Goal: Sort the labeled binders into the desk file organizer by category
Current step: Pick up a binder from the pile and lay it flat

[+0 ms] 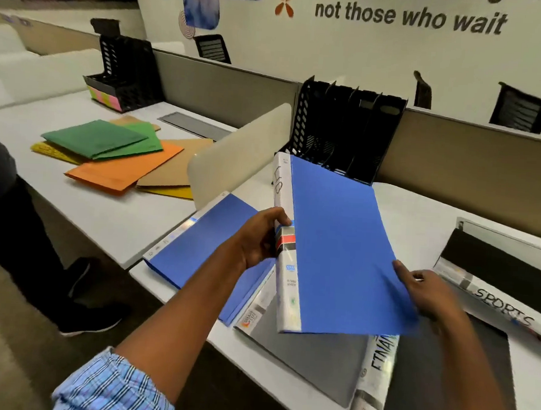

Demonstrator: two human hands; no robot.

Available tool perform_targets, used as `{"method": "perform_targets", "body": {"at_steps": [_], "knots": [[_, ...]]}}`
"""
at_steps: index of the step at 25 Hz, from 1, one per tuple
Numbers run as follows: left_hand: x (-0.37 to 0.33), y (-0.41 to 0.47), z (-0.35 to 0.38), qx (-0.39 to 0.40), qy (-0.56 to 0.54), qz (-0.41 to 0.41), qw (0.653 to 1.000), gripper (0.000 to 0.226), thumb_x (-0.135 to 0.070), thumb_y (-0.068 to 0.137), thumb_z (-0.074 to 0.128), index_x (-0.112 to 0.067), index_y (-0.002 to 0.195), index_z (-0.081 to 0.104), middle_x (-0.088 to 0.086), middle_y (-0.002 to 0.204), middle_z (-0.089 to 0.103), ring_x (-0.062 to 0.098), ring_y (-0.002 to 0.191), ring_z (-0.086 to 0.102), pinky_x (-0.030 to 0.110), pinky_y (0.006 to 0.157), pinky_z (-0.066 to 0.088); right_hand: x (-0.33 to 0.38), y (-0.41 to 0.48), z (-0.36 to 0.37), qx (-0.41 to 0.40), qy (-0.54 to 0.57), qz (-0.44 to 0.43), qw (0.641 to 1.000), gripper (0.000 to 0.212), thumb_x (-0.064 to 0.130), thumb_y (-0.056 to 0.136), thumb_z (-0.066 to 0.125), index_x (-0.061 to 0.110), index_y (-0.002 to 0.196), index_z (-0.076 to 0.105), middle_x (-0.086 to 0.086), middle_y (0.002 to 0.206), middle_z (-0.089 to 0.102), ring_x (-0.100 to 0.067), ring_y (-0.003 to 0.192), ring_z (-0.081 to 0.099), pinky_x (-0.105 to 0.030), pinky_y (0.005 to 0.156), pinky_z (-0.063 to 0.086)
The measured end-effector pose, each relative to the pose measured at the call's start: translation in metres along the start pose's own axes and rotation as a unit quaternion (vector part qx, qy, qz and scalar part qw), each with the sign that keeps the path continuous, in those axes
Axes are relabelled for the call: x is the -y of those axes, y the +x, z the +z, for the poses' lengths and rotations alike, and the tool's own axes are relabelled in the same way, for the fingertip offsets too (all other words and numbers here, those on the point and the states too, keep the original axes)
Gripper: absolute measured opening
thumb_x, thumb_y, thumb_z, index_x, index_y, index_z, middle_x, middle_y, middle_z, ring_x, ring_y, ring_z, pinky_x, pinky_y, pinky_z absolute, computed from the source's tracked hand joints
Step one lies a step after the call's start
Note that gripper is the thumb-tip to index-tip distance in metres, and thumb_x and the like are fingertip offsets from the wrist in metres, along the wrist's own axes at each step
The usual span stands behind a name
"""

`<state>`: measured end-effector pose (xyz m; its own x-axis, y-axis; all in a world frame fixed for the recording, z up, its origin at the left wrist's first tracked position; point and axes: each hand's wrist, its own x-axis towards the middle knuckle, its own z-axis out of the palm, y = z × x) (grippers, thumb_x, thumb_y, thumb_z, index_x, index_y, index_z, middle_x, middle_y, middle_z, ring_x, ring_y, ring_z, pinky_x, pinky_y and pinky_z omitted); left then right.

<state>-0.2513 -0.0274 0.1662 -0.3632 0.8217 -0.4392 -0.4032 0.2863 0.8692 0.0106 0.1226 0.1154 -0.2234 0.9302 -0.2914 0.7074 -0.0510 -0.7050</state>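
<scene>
I hold a blue binder (336, 247) with a white labelled spine above the desk, in front of the black file organizer (340, 130). My left hand (262, 239) grips its spine, and my right hand (428, 293) pinches its right edge. The organizer's slots look empty. Under the held binder lie another blue binder (197, 241), a grey binder (313, 359) whose spine label I can only partly read, and at the right a black binder (505, 276) marked SPORTS.
A white divider panel (237, 152) stands left of the organizer. On the neighbouring desk lie green, orange and brown folders (117, 154) and a second black organizer (125, 72). A person's leg and shoe (77, 288) are at the left.
</scene>
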Motion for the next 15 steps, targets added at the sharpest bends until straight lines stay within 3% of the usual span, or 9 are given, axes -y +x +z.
{"method": "perform_targets", "body": {"at_steps": [3,8,10,12,15], "knots": [[-0.004,0.01,-0.033,-0.011,-0.011,-0.013,1.0,0.016,-0.02,0.079,0.052,-0.011,0.073,0.064,0.002,0.06,0.059,0.016,0.054,0.053,0.025,0.059,0.043,0.013,0.012,0.031,0.06,0.038,-0.025,0.997,0.042,0.047,0.087,0.063,0.005,0.09,0.064,-0.009,0.09,0.063,-0.019,0.068,0.054,-0.029,0.053,0.036],[-0.01,0.025,-0.093,-0.062,-0.007,0.009,0.998,0.021,-0.026,0.091,0.057,-0.012,0.105,0.064,0.017,0.104,0.063,0.03,0.089,0.058,0.045,0.095,0.043,0.03,0.012,0.087,0.121,0.053,-0.039,0.99,0.027,0.026,0.084,0.072,-0.001,0.083,0.068,-0.014,0.087,0.068,-0.024,0.071,0.058,-0.033,0.063,0.042],[-0.013,0.034,-0.12,-0.087,0.015,0.0,0.996,0.025,-0.026,0.093,0.056,-0.01,0.113,0.059,0.019,0.111,0.062,0.033,0.093,0.06,0.047,0.095,0.045,0.041,0.011,0.114,0.115,0.04,-0.039,0.992,0.029,0.026,0.083,0.073,-0.002,0.08,0.065,-0.014,0.081,0.066,-0.024,0.067,0.058,-0.032,0.06,0.041],[-0.015,0.044,-0.143,-0.126,0.037,-0.012,0.991,0.036,-0.027,0.094,0.054,-0.006,0.123,0.053,0.02,0.111,0.062,0.031,0.086,0.061,0.043,0.086,0.05,0.051,0.003,0.14,0.115,0.016,-0.032,0.993,0.03,0.027,0.082,0.074,0.002,0.074,0.06,-0.011,0.074,0.063,-0.024,0.064,0.055,-0.031,0.057,0.039],[-0.021,0.064,-0.174,-0.174,0.097,-0.013,0.98,0.046,-0.033,0.094,0.055,-0.002,0.127,0.052,0.022,0.119,0.062,0.034,0.091,0.062,0.043,0.088,0.049,0.072,-0.011,0.18,0.099,0.011,-0.01,0.995,0.027,0.028,0.083,0.072,0.004,0.079,0.06,-0.013,0.081,0.064,-0.025,0.07,0.057,-0.031,0.059,0.04]]}}
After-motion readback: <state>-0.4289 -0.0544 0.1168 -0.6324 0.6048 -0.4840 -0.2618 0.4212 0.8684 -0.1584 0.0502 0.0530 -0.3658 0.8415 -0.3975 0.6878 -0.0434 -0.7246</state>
